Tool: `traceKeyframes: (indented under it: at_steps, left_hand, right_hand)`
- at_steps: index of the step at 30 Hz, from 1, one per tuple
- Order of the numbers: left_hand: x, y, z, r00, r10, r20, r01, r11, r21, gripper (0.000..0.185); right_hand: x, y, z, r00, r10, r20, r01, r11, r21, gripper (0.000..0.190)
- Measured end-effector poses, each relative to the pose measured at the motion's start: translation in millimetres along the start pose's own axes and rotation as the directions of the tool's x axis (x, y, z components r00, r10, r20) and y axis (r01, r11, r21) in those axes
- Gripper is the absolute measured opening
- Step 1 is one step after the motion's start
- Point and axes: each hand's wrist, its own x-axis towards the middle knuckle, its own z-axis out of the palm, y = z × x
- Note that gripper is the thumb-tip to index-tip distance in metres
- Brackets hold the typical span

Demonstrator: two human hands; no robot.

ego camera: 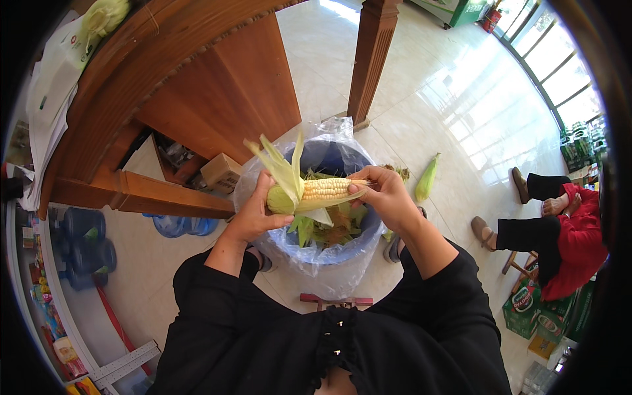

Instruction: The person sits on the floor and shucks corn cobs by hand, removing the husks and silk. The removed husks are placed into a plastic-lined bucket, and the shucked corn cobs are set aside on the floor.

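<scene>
An ear of corn lies level between my two hands, its pale yellow kernels bare along the upper side. Green husk leaves are peeled back and stick up near its left end. My left hand grips the husk-covered left end. At the tip, my right hand pinches the ear and a husk strip that runs along its lower side. Directly below is a blue bin lined with a clear plastic bag. Torn husks and brown silk lie inside it.
An unpeeled ear of corn lies on the tiled floor to the right. Wooden furniture stands ahead and left, by a cardboard box. Large water bottles are at left. A seated person in red is at right, near green cartons.
</scene>
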Motion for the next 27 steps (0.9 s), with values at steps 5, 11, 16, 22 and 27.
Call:
traceKeyframes:
  at_steps: [5, 11, 16, 22, 27]
  left_hand:
    - [5, 4, -5, 0.910, -0.405, 0.089, 0.386, 0.906, 0.175, 0.071]
    - [-4, -12, -2, 0.992, -0.111, 0.057, 0.055, 0.797, 0.601, 0.031]
    - [3, -4, 5, 0.986, 0.049, 0.157, -0.144, 0.719, 0.680, 0.035]
    - [-2, 0, 10, 0.982, 0.030, 0.189, -0.155, 0.703, 0.694, 0.035]
    - [-7, -1, 8, 0.991, 0.050, 0.126, -0.124, 0.706, 0.697, 0.033]
  right_hand:
    - [-4, 9, 5, 0.985, -0.163, 0.062, 0.169, 0.981, -0.097, 0.025]
    - [-2, -3, 9, 0.981, -0.117, 0.152, 0.168, 0.908, -0.384, 0.031]
    - [-9, -13, 6, 0.973, 0.008, 0.229, 0.161, 0.686, -0.709, 0.053]
    - [-12, 6, 23, 1.000, -0.013, -0.001, 0.010, 0.777, -0.629, 0.061]
    - [-7, 10, 37, 1.000, -0.005, -0.016, 0.000, 0.945, -0.328, 0.062]
